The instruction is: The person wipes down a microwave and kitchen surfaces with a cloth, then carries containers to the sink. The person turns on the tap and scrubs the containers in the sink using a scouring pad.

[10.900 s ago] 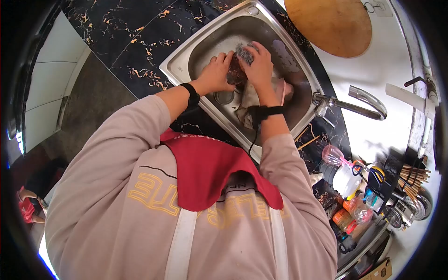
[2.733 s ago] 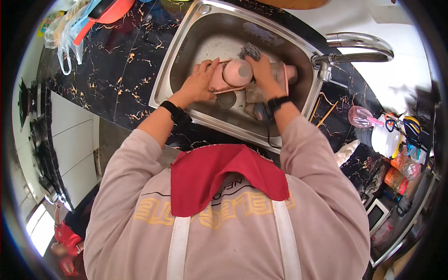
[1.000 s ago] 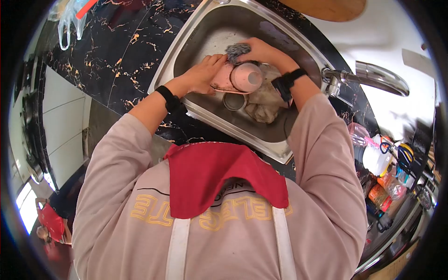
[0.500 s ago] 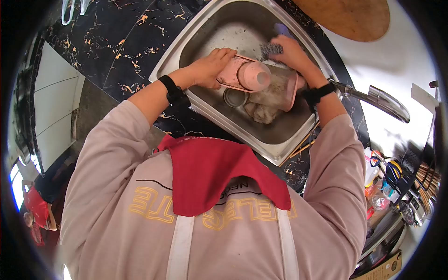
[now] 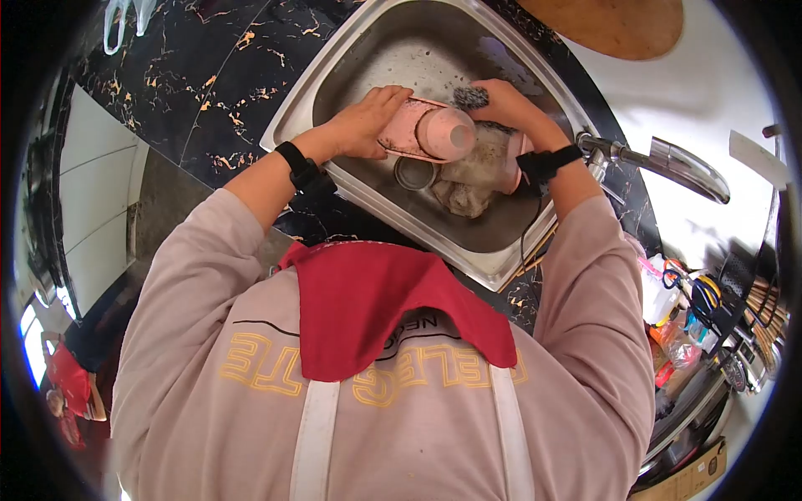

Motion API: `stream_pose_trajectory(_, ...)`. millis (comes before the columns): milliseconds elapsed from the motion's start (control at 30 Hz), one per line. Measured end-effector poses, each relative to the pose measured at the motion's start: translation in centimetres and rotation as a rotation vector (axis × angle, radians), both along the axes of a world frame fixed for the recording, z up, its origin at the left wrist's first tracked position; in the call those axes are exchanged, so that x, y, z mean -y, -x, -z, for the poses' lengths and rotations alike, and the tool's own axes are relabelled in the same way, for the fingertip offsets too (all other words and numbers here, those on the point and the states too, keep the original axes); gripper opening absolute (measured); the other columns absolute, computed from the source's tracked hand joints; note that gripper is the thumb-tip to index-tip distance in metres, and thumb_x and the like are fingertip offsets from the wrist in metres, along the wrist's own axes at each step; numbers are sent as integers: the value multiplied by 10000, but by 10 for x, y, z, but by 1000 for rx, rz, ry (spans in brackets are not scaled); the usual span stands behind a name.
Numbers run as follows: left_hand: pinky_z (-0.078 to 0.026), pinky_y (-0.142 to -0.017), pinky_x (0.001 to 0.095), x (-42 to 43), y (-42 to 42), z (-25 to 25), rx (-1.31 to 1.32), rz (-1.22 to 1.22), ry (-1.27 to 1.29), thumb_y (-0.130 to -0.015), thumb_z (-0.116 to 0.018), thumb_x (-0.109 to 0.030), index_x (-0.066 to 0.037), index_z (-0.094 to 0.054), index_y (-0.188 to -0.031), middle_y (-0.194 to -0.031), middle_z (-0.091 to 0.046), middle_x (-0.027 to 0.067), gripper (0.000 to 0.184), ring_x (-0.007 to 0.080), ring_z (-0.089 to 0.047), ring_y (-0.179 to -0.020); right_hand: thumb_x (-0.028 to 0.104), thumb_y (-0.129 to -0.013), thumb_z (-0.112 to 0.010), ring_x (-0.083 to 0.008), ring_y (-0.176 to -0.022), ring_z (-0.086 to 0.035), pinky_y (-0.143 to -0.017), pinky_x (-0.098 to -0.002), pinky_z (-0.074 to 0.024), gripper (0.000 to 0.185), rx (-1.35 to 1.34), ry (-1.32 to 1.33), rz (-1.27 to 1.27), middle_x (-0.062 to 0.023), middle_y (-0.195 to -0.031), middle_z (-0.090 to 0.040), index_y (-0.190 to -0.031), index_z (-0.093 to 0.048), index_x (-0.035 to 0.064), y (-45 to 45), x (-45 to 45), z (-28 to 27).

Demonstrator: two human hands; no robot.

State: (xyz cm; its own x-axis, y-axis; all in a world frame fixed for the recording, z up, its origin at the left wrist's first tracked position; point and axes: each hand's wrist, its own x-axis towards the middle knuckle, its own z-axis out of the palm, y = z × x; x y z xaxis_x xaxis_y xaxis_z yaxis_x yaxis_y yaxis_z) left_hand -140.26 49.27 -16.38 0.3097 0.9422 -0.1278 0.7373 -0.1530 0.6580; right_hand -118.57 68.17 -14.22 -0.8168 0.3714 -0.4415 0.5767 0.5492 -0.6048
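Inside the steel sink (image 5: 288,117), my left hand (image 5: 368,122) grips the left end of a pink plastic part (image 5: 404,130) with a round, cup-like piece (image 5: 449,134) on its right side. Dark grime marks its edges. My right hand (image 5: 501,103) is closed on a grey scouring pad (image 5: 471,98), just above the round piece. Below my right hand lies a clear container with a pink rim (image 5: 511,163), partly hidden by my wrist. A wet beige cloth (image 5: 464,199) lies beside it, and the drain (image 5: 415,174) shows below the pink part.
A steel faucet (image 5: 668,167) stands at the sink's right. Chopsticks (image 5: 539,253) lie by its lower right edge. Bottles, scissors (image 5: 673,274) and utensils crowd the far right. A round wooden board (image 5: 614,25) is at the top. A person in red (image 5: 69,376) is at the far left.
Since half a second ago my right hand and the scouring pad have moved slightly left, closer to the round piece. Earlier the pink part was turned differently, with its dark side showing.
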Motion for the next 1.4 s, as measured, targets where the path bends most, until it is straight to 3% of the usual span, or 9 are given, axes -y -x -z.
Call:
stream_pose_trajectory(200,-351,-1043,381,-2,-2,5,2,29,-13,-540,-779,-114,4,-223,-1388,-1358,-328,182,1021,359,-336,-1253,237,-661,-781,-283,-961,-616,-853,-347,-465,616,-201,-267,232,-229,-1066,-628,-1133,-558,-89,2,13,5)
stream_pose_trajectory(367,-342,-1047,392,-1,-9,-6,-24,9,4,-529,-782,-105,5,-219,-1388,-1354,-327,188,1033,366,-335,-1251,245,-693,-775,-233,-938,-609,-836,-320,-471,610,-308,279,747,-209,-1044,-633,-1124,-549,-123,-27,59,21)
stream_pose_trajectory(467,-330,-1056,392,-1,-9,-6,-38,71,-39,-520,-785,-106,9,-218,-1388,-1351,-327,193,1043,376,-339,-1242,222,-700,-768,-215,-881,-613,-779,-308,-482,548,-385,21,904,-171,-999,-646,-1107,-574,-91,-47,85,68)
stream_pose_trajectory(567,-321,-1062,391,-5,-8,-2,-58,79,-5,-519,-783,-107,12,-220,-1386,-1349,-323,201,1040,381,-343,-1233,305,-695,-736,-346,-967,-622,-830,-391,-474,578,-385,16,1032,-248,-1013,-642,-1099,-576,-76,-60,112,72)
stream_pose_trajectory(800,-328,-1051,411,4,-15,-2,-99,-36,4,-532,-790,-176,21,-211,-1384,-1341,-316,224,1049,409,-343,-1218,273,-690,-731,-357,-900,-634,-801,-396,-482,506,-243,211,917,-244,-939,-649,-1002,-590,-101,-63,140,42)
stream_pose_trajectory(867,-333,-1046,416,8,-18,2,-116,-95,-3,-535,-792,-190,23,-211,-1382,-1337,-318,230,1049,414,-346,-1212,117,-711,-722,-205,-791,-627,-682,-341,-498,384,-483,481,1279,-129,-926,-652,-1018,-591,-72,-55,136,34)
stream_pose_trajectory(967,-323,-1033,444,16,-27,3,-81,-189,-14,-535,-777,-171,18,-205,-1375,-1302,-328,227,1034,425,-344,-1194,122,-684,-740,-287,-827,-638,-714,-386,-495,419,-593,429,1506,-201,-913,-653,-979,-580,-128,-35,123,11)
stream_pose_trajectory(1100,-325,-1019,456,21,-35,8,-84,-278,-51,-540,-778,-187,32,-193,-1366,-1301,-321,246,1036,440,-351,-1163,77,-702,-721,-258,-803,-628,-670,-374,-489,366,-564,113,1569,-193,-888,-643,-961,-570,-132,-17,122,81)
stream_pose_trajectory(1400,-335,-1003,462,24,-38,10,-124,-304,-66,-538,-825,-254,71,-182,-1358,-1300,-320,268,1092,451,-356,-1151,48,-742,-684,-212,-706,-620,-582,-371,-486,241,-454,725,1539,-108,-840,-639,-940,-597,-59,12,185,48)
